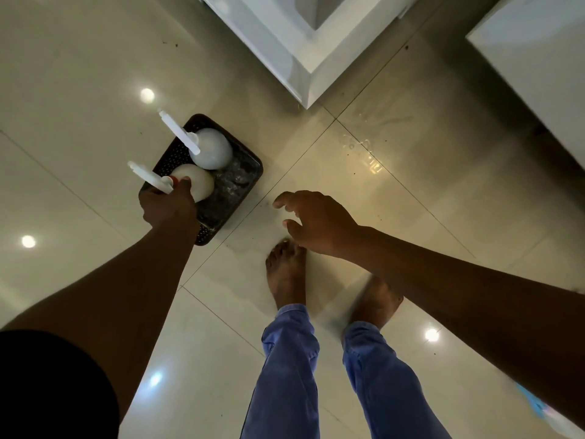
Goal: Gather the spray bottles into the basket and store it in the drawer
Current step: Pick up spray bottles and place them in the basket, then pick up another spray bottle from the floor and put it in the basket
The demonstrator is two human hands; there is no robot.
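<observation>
- Your left forearm [133,286] fills the near left of the view, reaching down from a black sleeve [53,384] toward the floor.
- Your left hand [169,205] is clamped around the neck of the nearer spray bottle [198,182], just under its white trigger head, which points away to the left.
- That bottle stands upright inside the basket [243,182], at the end closest to you.
- A second spray bottle [211,149], pale with a white trigger head, stands upright in the same basket just beyond the first; whether the two bodies touch cannot be told from above.
- Dark and perforated, with rounded corners, the basket sits on the tiled floor [395,201], close to a grout line and slightly left of your feet.
- Your right hand [316,221] hangs empty above the floor to the right of the basket, fingers spread and curled, touching nothing.
- Your two hands are well apart, with the basket's right rim between them.
- Your bare feet [286,274] stand on the tiles below the right hand, in blue trousers [288,369].
- White cabinet work [285,39] rises beyond the basket at the top; its front appears to stand open, though the drawer itself cannot be made out for certain.
</observation>
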